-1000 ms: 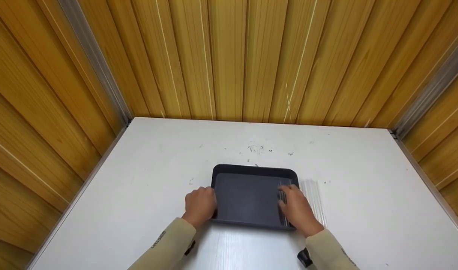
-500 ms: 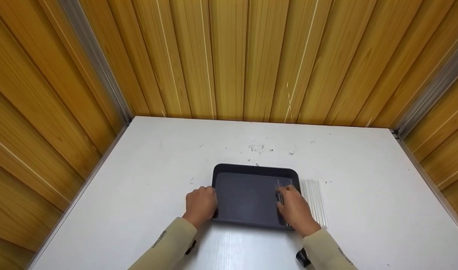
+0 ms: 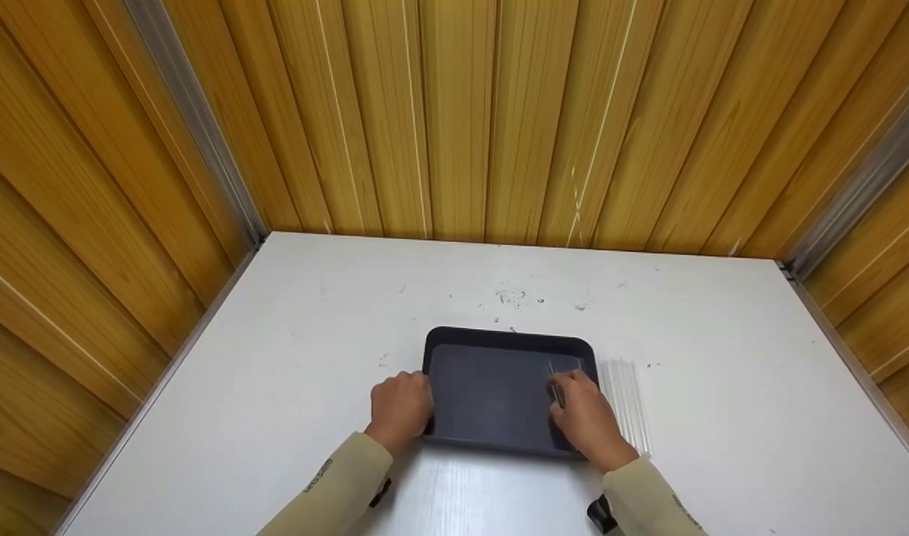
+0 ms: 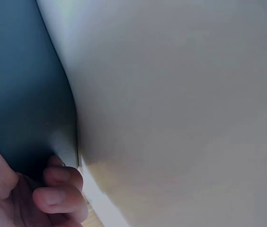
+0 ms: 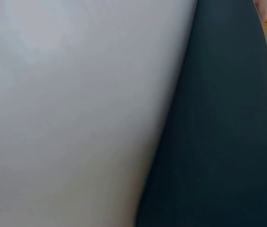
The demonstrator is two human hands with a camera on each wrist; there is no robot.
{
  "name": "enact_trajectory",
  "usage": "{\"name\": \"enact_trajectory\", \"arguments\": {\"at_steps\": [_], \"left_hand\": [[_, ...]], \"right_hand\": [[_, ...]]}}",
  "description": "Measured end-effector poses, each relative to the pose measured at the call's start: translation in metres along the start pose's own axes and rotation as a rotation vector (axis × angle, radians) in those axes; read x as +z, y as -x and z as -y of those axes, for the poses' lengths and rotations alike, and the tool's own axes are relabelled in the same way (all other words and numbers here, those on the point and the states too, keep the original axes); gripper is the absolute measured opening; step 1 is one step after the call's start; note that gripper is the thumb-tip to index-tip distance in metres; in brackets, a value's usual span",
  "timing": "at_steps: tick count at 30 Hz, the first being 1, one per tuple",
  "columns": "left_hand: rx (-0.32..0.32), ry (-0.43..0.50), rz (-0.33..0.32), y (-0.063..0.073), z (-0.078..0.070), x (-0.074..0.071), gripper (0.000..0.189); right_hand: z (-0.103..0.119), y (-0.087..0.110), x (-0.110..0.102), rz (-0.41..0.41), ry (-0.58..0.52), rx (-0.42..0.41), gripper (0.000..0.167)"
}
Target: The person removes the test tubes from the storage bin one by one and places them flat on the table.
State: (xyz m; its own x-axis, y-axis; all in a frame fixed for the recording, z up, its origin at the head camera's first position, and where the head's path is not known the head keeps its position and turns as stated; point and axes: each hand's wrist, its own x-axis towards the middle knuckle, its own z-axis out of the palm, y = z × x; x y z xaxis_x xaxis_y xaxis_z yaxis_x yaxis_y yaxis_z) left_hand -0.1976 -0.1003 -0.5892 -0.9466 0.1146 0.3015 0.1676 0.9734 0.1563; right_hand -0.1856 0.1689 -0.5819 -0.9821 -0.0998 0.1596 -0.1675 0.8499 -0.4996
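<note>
A dark, shallow rectangular tray lies on the white table. My left hand grips its left edge; in the left wrist view, curled fingers sit against the tray's outer wall. Over the tray's right end, my right hand pinches thin clear tubes between thumb and fingers. These tubes lie lengthwise along the tray's right side, and the hand hides most of them. In the right wrist view the tray's dark wall shows, but the tubes do not.
A row of several clear tubes lies side by side on the white table, just right of the tray. Dark scuff marks dot the surface behind the tray. Wood-patterned walls close off the back and both sides.
My right hand has shifted slightly left and inward over the tray, exposing more of the tube row beside it. The left hand keeps its hold on the tray's edge.
</note>
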Motion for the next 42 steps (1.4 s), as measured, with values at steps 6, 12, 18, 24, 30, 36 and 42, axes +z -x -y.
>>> {"name": "enact_trajectory", "arguments": {"at_steps": [6, 12, 18, 24, 30, 36, 42], "left_hand": [[-0.002, 0.003, 0.002, 0.0003, 0.0002, -0.0001, 0.027], [0.005, 0.002, -0.015, 0.0002, 0.0005, 0.0004, 0.027], [0.009, -0.002, -0.011, 0.0006, -0.0002, 0.0004, 0.026], [0.005, -0.001, -0.01, 0.0003, -0.0007, -0.0003, 0.028], [-0.012, 0.007, 0.013, -0.0002, -0.0008, -0.0012, 0.027], [-0.014, 0.003, 0.022, -0.0012, -0.0003, -0.0004, 0.028], [-0.026, 0.009, 0.042, -0.0023, 0.0007, 0.0009, 0.028]], "right_hand": [[0.001, 0.0001, -0.0001, 0.005, -0.02, 0.019, 0.033], [0.0029, 0.0002, -0.0015, 0.008, -0.035, 0.027, 0.034], [0.0031, -0.0001, -0.0011, -0.013, -0.05, 0.02, 0.033], [0.0025, -0.0004, -0.001, -0.03, -0.057, 0.014, 0.033], [0.002, -0.0012, -0.0033, -0.024, -0.069, 0.018, 0.034], [0.002, -0.0017, -0.0053, -0.018, -0.077, 0.03, 0.034], [0.0024, -0.0015, -0.0067, -0.026, -0.078, 0.033, 0.034]]}}
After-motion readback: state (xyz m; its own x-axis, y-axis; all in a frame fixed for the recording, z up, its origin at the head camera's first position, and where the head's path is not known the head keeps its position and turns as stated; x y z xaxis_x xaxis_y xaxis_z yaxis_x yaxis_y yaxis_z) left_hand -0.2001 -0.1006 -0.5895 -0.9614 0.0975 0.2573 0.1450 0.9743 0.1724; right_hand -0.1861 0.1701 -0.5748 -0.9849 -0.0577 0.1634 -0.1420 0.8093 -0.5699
